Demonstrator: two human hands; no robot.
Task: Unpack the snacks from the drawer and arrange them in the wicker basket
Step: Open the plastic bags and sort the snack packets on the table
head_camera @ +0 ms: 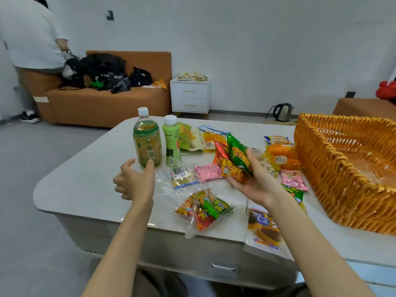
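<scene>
Snack packets (233, 161), one red and one green, lie in the upturned right hand (255, 183), whose thumb and fingers curl round them. They are held above the counter (85, 189), left of the wicker basket (317, 168) and apart from it. The left hand (134, 181) is spread and holds nothing, just before the green tea bottle (147, 144); whether a fingertip touches it cannot be told.
</scene>
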